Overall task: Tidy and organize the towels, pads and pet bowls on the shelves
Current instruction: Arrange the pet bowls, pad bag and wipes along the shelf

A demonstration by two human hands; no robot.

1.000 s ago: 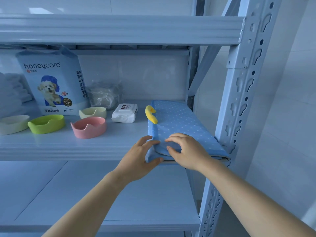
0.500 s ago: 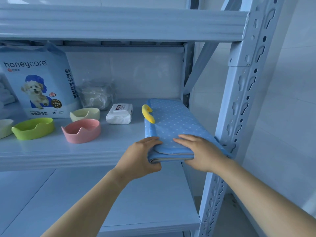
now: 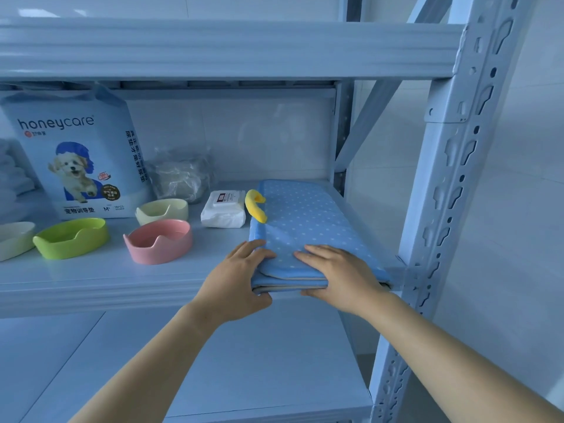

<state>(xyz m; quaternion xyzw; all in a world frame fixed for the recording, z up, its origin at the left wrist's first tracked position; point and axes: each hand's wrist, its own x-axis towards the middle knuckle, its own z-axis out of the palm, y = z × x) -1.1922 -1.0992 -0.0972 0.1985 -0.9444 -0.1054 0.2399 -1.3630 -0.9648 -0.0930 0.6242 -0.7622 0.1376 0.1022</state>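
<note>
The left hand point(image 3: 236, 279) grips the near left corner of the folded blue dotted pad point(image 3: 305, 215), as it did half a second ago. The right hand point(image 3: 338, 274), then flat on top, now pinches the front edge, thumb tucked beneath. The pad lies centre right of the frame on the shelf point(image 3: 91, 279), with a pink bowl point(image 3: 158, 244) and a green bowl point(image 3: 71, 238) to its left.

A white wipes pack point(image 3: 223, 210) lies right of and nearer than a crumpled clear plastic bag point(image 3: 180, 177) by the tiled wall point(image 3: 259, 132).
</note>
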